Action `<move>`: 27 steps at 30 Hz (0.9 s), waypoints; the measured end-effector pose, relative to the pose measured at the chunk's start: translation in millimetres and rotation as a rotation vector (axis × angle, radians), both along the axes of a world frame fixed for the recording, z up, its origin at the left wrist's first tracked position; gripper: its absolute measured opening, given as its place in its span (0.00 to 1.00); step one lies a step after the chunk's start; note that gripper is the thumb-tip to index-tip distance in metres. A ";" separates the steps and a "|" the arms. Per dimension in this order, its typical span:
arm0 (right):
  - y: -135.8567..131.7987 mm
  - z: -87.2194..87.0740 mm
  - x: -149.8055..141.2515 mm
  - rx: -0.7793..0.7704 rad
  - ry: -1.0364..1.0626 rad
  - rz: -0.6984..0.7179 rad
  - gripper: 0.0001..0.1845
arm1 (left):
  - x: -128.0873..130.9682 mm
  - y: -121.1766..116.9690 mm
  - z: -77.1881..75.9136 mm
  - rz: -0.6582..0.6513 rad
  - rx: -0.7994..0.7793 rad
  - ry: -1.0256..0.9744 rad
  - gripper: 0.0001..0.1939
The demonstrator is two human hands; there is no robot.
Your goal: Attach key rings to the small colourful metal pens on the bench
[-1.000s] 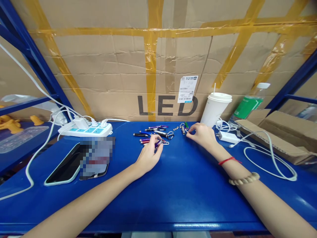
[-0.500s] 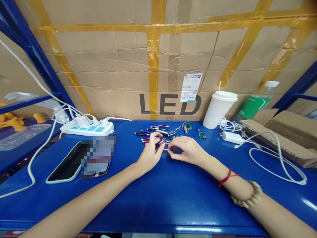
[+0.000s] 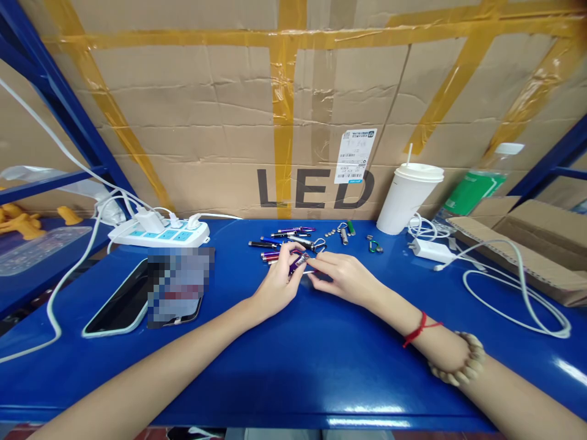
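I brought the right hand (image 3: 343,276), its grip unclear to me, from the green clip (image 3: 375,247) to the purple torch (image 3: 299,263) clamped by the left hand (image 3: 279,282)'s fingers above the bench (image 3: 275,366), gathering work there.

My left grip (image 3: 279,284) holds a small purple cylinder (image 3: 298,264) over the blue counter (image 3: 284,366); my right grip (image 3: 345,276) is at its silvery end, though I can't tell whether it pinches anything. Slim tubes (image 3: 262,244) lie just beyond my left grip; a white cup (image 3: 406,201) stands beyond my right one.
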State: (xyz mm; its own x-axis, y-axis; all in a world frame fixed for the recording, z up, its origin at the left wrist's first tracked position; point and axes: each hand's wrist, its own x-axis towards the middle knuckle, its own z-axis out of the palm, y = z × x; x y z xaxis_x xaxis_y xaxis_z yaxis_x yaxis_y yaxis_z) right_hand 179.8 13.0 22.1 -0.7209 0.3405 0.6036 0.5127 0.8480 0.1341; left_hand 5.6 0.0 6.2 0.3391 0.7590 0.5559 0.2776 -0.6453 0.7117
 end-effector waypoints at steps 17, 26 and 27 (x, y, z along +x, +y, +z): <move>0.6 -2.9 -2.1 0.006 0.024 0.063 0.07 | -0.8 -1.5 -5.4 0.016 0.022 0.112 0.05; 0.0 -4.6 -1.9 -0.083 0.081 0.081 0.07 | -0.8 -3.1 -2.2 -0.073 -0.004 0.114 0.05; 0.1 -4.7 -1.9 -0.078 0.086 0.091 0.07 | -1.0 -3.2 -2.3 -0.072 -0.003 0.110 0.05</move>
State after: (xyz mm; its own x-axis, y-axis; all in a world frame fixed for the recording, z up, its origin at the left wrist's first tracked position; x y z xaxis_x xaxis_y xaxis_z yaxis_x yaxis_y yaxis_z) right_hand 177.9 13.1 17.4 -0.6975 0.3245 0.6389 0.4403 0.8975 0.0249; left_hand 4.6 -3.2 4.0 0.4521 0.7317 0.5102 0.3071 -0.6647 0.6811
